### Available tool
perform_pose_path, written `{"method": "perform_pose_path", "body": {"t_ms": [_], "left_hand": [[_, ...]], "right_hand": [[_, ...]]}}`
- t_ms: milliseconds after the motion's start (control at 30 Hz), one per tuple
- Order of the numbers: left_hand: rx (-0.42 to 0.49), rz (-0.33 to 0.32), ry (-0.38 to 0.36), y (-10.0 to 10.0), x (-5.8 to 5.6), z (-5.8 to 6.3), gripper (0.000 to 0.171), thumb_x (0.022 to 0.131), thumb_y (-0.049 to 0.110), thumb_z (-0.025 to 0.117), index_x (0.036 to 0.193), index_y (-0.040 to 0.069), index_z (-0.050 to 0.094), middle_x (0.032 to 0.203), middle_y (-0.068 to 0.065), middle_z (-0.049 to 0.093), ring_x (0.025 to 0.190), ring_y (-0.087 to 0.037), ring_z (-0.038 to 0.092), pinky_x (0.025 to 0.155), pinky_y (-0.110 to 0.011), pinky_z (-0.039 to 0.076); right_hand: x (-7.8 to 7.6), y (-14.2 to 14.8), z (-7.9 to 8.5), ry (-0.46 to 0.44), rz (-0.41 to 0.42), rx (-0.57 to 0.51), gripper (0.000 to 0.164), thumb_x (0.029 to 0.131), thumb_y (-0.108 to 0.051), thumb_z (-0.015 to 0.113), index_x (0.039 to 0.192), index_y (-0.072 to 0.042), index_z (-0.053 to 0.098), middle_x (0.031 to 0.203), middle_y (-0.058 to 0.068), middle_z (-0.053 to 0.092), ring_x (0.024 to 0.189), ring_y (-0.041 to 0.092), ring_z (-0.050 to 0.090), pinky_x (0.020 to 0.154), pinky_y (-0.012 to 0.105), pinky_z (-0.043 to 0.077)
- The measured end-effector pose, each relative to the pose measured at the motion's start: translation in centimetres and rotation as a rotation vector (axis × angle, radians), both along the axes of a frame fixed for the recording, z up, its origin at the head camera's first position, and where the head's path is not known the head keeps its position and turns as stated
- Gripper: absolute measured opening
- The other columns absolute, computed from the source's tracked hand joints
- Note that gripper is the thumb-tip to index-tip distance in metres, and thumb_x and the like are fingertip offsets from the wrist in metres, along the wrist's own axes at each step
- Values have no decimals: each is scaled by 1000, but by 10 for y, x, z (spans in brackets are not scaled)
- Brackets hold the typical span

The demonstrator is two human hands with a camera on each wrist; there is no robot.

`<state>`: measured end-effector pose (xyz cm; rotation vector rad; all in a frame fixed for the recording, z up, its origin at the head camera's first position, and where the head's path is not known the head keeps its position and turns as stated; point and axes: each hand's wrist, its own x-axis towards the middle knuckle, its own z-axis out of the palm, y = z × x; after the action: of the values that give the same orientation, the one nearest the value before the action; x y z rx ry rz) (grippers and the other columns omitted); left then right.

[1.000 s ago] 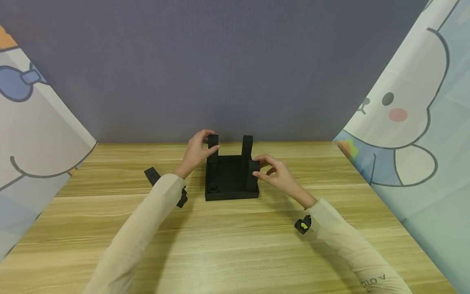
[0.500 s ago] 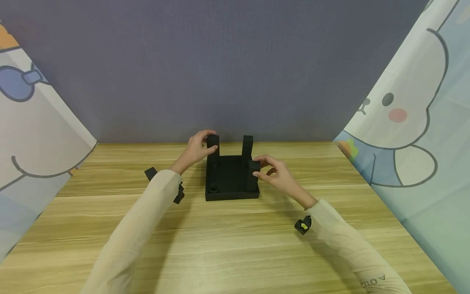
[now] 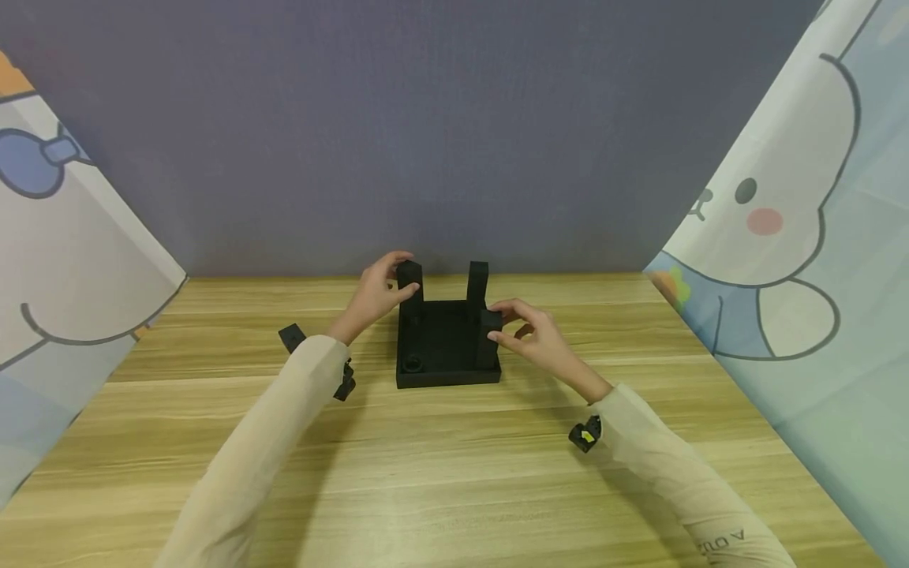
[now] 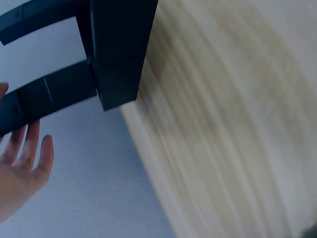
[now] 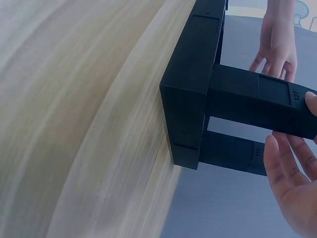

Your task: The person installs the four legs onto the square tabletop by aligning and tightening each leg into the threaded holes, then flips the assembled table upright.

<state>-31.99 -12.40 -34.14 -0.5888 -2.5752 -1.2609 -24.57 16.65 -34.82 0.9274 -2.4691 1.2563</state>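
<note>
Black posts (image 3: 478, 284) are stood upright, long axes vertical, at three corners of a square base (image 3: 447, 377) set near the table's (image 3: 440, 473) back edge, with room left toward the person. The rear left post (image 3: 409, 274) is gripped between the left hand's (image 3: 375, 293) thumb and fingers, the front right post (image 3: 488, 352) by the right hand (image 3: 538, 338).
</note>
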Motion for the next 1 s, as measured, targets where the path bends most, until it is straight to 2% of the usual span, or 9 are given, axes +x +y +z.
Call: {"method": "perform_pose_path", "body": {"t_ms": [133,267,333,467,667,833,1000], "left_hand": [[40,55,37,4,4,-5,53,84,20,67,131,10,44,130,-14,49,99,-30,58,83,-46,47],[62,69,50,5,5,-7,52,83,19,67,129,9,46,126,-14,52,98,-29,58,81,-45,48],[56,57,50,5,5,-7,51,83,19,67,128,8,46,125,-14,52,98,-29,59,80,-45,49],[17,-6,16,1,2,-2,50,84,16,65,130,6,46,127,-16,51,101,-31,59,83,-47,48],[-47,-88,-96,-2,-3,9,48,87,11,60,132,8,44,124,-17,51,107,-31,56,81,-45,51],[-46,-86,-122,-3,-3,10,49,87,11,60,133,10,43,123,-17,51,108,-31,56,80,-44,51],[-14,-43,-91,-2,0,4,51,87,14,62,134,12,42,124,-16,51,108,-31,55,84,-48,47]], "right_hand": [[1,0,0,-3,-2,-3,36,81,-15,69,115,-14,59,100,6,63,90,20,61,61,28,51],[1,-1,0,-5,-5,-7,36,81,-14,70,116,-13,58,100,7,63,91,21,61,62,29,51],[1,-1,0,-6,-8,-4,37,81,-13,70,116,-12,58,101,8,63,91,23,61,62,31,51],[3,-3,2,-8,-14,3,38,80,-8,69,116,-7,58,101,13,63,91,27,61,62,35,51],[20,-10,23,-8,-9,13,35,81,-3,67,114,2,57,99,18,63,90,32,60,62,37,51],[25,-12,30,-6,-11,15,35,81,-2,67,114,2,57,99,17,62,90,30,60,63,36,51],[25,-12,29,-7,-7,10,35,81,-2,67,114,2,57,99,17,62,90,31,60,63,37,51]]}}
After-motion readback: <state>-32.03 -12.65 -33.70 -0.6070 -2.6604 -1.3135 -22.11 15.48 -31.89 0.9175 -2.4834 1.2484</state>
